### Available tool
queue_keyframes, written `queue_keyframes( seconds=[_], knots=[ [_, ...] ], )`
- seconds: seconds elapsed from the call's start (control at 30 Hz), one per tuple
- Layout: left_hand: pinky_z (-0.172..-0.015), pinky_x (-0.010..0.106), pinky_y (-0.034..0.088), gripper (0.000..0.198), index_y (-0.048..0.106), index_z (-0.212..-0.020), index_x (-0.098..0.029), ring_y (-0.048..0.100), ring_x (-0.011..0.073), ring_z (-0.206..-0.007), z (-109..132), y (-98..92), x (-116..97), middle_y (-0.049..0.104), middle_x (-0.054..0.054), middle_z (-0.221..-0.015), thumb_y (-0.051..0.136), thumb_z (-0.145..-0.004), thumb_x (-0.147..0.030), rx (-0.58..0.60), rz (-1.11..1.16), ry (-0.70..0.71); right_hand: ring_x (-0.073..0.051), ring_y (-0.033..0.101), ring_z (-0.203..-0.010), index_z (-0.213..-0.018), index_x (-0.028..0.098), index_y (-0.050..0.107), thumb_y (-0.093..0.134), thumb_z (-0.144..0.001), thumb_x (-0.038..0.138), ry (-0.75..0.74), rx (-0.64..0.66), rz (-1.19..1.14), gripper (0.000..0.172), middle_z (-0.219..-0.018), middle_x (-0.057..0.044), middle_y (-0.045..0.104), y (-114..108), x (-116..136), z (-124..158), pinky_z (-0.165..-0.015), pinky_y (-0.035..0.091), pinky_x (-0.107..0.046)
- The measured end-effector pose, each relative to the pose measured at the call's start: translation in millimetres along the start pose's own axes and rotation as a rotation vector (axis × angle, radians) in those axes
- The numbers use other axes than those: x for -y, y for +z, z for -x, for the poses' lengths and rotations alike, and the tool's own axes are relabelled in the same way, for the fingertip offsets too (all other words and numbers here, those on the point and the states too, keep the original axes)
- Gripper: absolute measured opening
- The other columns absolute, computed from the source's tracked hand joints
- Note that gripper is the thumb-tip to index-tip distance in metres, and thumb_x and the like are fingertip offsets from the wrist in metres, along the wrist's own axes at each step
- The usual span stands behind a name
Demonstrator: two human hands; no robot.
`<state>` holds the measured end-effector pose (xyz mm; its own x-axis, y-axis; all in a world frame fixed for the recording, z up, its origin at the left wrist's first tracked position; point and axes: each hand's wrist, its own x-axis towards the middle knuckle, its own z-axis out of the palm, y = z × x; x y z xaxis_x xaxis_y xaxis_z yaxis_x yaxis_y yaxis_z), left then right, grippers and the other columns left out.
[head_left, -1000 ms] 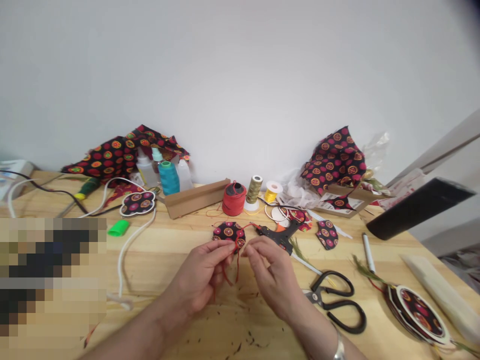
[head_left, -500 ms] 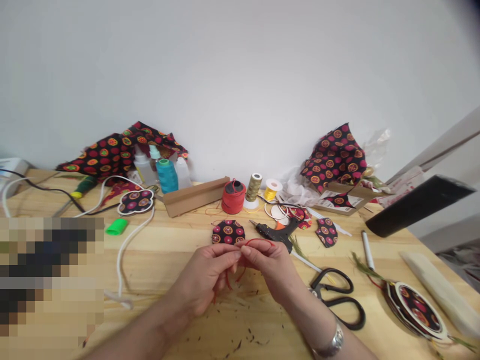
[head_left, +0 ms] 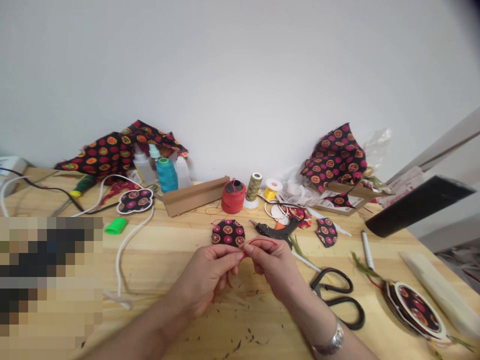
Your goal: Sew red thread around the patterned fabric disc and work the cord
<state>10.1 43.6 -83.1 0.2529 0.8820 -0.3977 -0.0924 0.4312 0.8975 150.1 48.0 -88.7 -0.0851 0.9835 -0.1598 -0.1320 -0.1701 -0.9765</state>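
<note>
Both hands meet over the table's middle, thumbs and forefingers pinched on a thin red cord. My left hand is closed on it, and loose ends hang below these fingers. My right hand, with a silver bracelet at the wrist, pinches the cord just beside the left fingertips; a red loop arcs over its fingers. Any knot between the fingertips is too small to make out. Just beyond the hands lies a dark patterned fabric piece. A black glue gun rests behind my right hand.
Black-handled scissors lie right of my right forearm. A spool of red cord, a gold thread spool and a cardboard strip stand behind. At right are a round fabric-covered ornament and a black tube. A white cable runs at left.
The fingertips have shifted slightly and my right fingers have curled in closer. The cord loop below the fingers has drawn up, while the arc over my right hand stays.
</note>
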Motion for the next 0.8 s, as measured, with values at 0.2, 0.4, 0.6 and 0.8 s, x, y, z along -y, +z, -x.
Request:
queue_keyframes(
  seconds=[0.2, 0.4, 0.6, 0.8],
  knots=[
    [-0.036, 0.018, 0.013, 0.022, 0.063, -0.07, -0.013, 0.027, 0.002, -0.037, -1.0, -1.8, 1.9, 0.047, -0.006, -0.052, 0.062, -0.071, -0.035, 0.016, 0.006, 0.008, -0.005, 0.028, -0.042, -0.059, 0.014, 0.064, 0.066, -0.067, 0.03, -0.009, -0.03, 0.079, 0.018, -0.046, 0.005, 0.045, -0.9, 4.8, 1.0, -0.04, 0.02, -0.02],
    [-0.036, 0.018, 0.013, 0.023, 0.064, -0.072, -0.014, 0.028, 0.0019, -0.037, -2.2, -2.0, 2.0, 0.048, -0.006, -0.053, 0.063, -0.07, -0.037, 0.023, 0.013, 0.01, -0.005, 0.026, -0.041, -0.059, 0.014, 0.063, 0.065, -0.067, 0.029, -0.013, -0.048, 0.11, 0.017, -0.043, 0.006, 0.041, -0.2, 7.8, 1.7, -0.04, 0.019, -0.021],
    [-0.037, 0.019, 0.013, 0.024, 0.06, -0.062, -0.014, 0.028, 0.0025, -0.036, -1.0, -1.2, 3.6, 0.046, -0.005, -0.048, 0.063, -0.07, -0.037, 0.01, -0.051, 0.017, -0.004, 0.024, -0.041, -0.057, 0.014, 0.061, 0.065, -0.069, 0.028, -0.019, -0.032, 0.126, 0.019, -0.044, 0.007, 0.039, -0.6, 6.1, 2.3, -0.04, 0.019, -0.021],
    [-0.037, 0.02, 0.013, 0.024, 0.06, -0.062, -0.013, 0.028, 0.0025, -0.036, 0.5, -0.5, 1.7, 0.047, -0.005, -0.047, 0.062, -0.07, -0.035, 0.005, -0.043, 0.011, -0.004, 0.026, -0.041, -0.06, 0.014, 0.062, 0.063, -0.071, 0.03, -0.006, 0.007, 0.143, 0.019, -0.046, 0.006, 0.043, -1.6, 5.5, 2.1, -0.04, 0.019, -0.021]
  ],
)
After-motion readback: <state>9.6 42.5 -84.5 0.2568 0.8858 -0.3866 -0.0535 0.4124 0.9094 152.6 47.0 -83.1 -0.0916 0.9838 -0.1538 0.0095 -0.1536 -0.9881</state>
